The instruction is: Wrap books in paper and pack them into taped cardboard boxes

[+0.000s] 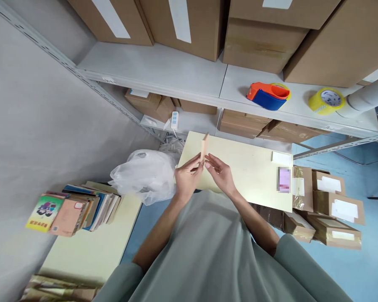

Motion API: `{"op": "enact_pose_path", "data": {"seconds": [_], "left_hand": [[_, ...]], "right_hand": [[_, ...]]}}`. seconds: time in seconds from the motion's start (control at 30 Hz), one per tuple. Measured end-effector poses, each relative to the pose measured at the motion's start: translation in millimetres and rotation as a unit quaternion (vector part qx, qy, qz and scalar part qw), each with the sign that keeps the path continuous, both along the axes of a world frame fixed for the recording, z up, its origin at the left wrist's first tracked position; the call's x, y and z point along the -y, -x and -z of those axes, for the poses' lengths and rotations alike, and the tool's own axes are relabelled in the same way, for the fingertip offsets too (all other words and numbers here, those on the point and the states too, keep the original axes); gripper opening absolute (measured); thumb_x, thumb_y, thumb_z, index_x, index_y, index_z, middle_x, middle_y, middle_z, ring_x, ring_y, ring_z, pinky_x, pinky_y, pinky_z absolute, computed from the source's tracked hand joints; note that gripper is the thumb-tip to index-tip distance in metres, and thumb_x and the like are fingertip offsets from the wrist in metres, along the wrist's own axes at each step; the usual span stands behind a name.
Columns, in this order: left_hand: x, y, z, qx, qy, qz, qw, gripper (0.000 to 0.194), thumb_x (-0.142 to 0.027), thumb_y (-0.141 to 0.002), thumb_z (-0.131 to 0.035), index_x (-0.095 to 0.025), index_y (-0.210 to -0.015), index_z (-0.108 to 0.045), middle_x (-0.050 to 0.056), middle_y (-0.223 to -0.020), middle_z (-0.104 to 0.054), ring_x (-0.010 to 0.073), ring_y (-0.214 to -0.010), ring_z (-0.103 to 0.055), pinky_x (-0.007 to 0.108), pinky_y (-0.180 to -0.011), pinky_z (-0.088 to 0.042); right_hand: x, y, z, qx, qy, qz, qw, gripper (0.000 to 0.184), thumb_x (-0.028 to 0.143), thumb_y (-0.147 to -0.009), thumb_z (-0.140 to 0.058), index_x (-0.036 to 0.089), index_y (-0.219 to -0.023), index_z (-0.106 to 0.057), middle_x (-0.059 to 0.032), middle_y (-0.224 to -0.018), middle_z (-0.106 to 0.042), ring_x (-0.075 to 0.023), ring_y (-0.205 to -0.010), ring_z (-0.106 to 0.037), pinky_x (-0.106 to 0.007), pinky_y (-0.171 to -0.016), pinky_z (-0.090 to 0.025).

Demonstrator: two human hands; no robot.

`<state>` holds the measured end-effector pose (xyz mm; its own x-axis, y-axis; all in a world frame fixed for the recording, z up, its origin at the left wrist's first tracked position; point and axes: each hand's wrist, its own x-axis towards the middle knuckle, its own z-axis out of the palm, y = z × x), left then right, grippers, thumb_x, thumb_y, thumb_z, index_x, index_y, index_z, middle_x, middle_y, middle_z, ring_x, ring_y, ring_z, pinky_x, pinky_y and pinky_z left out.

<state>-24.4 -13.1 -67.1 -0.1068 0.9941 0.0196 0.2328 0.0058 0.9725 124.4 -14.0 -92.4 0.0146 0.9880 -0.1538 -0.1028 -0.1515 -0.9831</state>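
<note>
The left hand [188, 178] pinches a thin tan object [204, 147] edge-on above the table [248, 172]. At the object's five o'clock, the right hand [222, 174] is half-curled, its contact impossible to tell; a white plastic bag [148, 174] sits at eight o'clock.

The left grip [189, 174] holds a thin tan item [204, 147] over the cream table [248, 167]; the right grip [221, 173] is close beside.

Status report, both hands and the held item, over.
Left hand: holding thin tan item, edge-on. Right hand: close beside it, contact unclear. Nearby: white plastic bag, at left.
</note>
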Motion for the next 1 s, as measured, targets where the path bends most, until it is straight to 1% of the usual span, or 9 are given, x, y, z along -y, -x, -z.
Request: {"op": "enact_pose_path", "data": {"seconds": [0.13, 0.2, 0.27, 0.4, 0.53, 0.63, 0.73, 0.87, 1.0], "left_hand": [[10, -10, 4.3, 0.007, 0.018, 0.05, 0.999, 0.035, -0.045, -0.092, -0.085, -0.03, -0.123, -0.087, 0.005, -0.139, -0.081, 0.0301, -0.11, -0.082, 0.051, -0.105, -0.069], [9, -4, 3.3, 0.037, 0.035, 0.072, 0.996, 0.036, -0.047, -0.092, -0.083, -0.028, -0.123, -0.087, 0.008, -0.14, -0.08, 0.0271, -0.107, -0.082, 0.046, -0.096, -0.071], [3, 9, 1.4, 0.049, 0.031, 0.053, 0.997, 0.033, -0.048, -0.095, -0.079, -0.025, -0.117, -0.087, 0.011, -0.137, -0.081, 0.0271, -0.116, -0.08, 0.042, -0.095, -0.07], [-13, 38, -0.2, 0.061, 0.027, -0.021, 0.998, 0.033, -0.054, -0.086, -0.087, -0.022, -0.094, -0.085, 0.013, -0.133, -0.082, 0.0316, -0.128, -0.076, 0.043, -0.104, -0.066], [-19, 50, 1.4, 0.149, 0.132, 0.019, 0.98, 0.055, -0.056, -0.074, -0.096, -0.02, -0.113, -0.083, 0.01, -0.11, -0.085, 0.03, -0.108, -0.081, 0.04, -0.093, -0.065], [-16, 49, 1.6, 0.167, 0.166, 0.03, 0.972, 0.064, -0.054, -0.069, -0.099, -0.02, -0.121, -0.082, 0.004, -0.089, -0.082, 0.0253, -0.09, -0.08, 0.037, -0.085, -0.064], [-12, 46, 1.9, 0.167, 0.169, 0.024, 0.971, 0.062, -0.054, -0.069, -0.099, -0.02, -0.118, -0.083, 0.005, -0.092, -0.083, 0.0252, -0.09, -0.079, 0.037, -0.084, -0.064], [-10, 48, 3.8, 0.159, 0.162, 0.029, 0.973, 0.064, -0.056, -0.068, -0.099, -0.019, -0.118, -0.083, 0.007, -0.095, -0.083, 0.0263, -0.092, -0.079, 0.037, -0.084, -0.063], [-8, 54, 0.0, 0.124, 0.115, 0.053, 0.984, 0.064, -0.056, -0.075, -0.096, -0.02, -0.125, -0.079, 0.007, -0.099, -0.084, 0.0257, -0.094, -0.079, 0.038, -0.087, -0.064]], "right_hand": [[3, 7, 1.8, -0.009, -0.001, 0.008, 1.0, 0.066, 0.082, -0.09, -0.075, 0.023, -0.118, -0.08, -0.0084, -0.108, -0.084, -0.0307, -0.107, -0.08, -0.042, -0.093, -0.069], [3, 0, 4.6, -0.01, 0.009, 0.016, 1.0, 0.064, 0.084, -0.089, -0.074, 0.022, -0.105, -0.081, -0.0043, -0.084, -0.079, -0.0271, -0.087, -0.078, -0.04, -0.083, -0.068], [3, -11, 5.5, -0.022, 0.023, 0.013, 0.999, 0.062, 0.084, -0.086, -0.077, 0.022, -0.096, -0.08, -0.0007, -0.071, -0.072, -0.0233, -0.073, -0.072, -0.039, -0.075, -0.067], [1, -31, -2.7, -0.05, 0.049, -0.029, 0.997, 0.057, 0.078, -0.083, -0.085, 0.023, -0.101, -0.083, 0.0, -0.078, -0.076, -0.0203, -0.07, -0.07, -0.037, -0.071, -0.066], [-2, -38, -13.5, -0.061, 0.045, -0.08, 0.994, 0.055, 0.075, -0.083, -0.086, 0.023, -0.102, -0.086, 0.0003, -0.075, -0.075, -0.0204, -0.071, -0.071, -0.036, -0.069, -0.064], [-5, -38, -15.9, -0.063, 0.041, -0.094, 0.993, 0.055, 0.075, -0.08, -0.088, 0.023, -0.098, -0.085, 0.0015, -0.072, -0.074, -0.02, -0.068, -0.07, -0.036, -0.068, -0.064], [-7, -38, -14.8, -0.062, 0.044, -0.097, 0.992, 0.055, 0.076, -0.08, -0.088, 0.023, -0.097, -0.083, 0.0018, -0.07, -0.074, -0.0202, -0.066, -0.071, -0.036, -0.067, -0.064], [-7, -39, -12.2, -0.053, 0.051, -0.08, 0.994, 0.062, 0.074, -0.078, -0.091, 0.025, -0.112, -0.074, 0.0011, -0.077, -0.08, -0.0207, -0.067, -0.072, -0.035, -0.067, -0.063], [-7, -37, -16.4, -0.032, 0.011, -0.058, 0.998, 0.062, 0.073, -0.08, -0.091, 0.028, -0.115, -0.067, 0.0002, -0.083, -0.082, -0.0205, -0.068, -0.074, -0.037, -0.071, -0.064]]}}
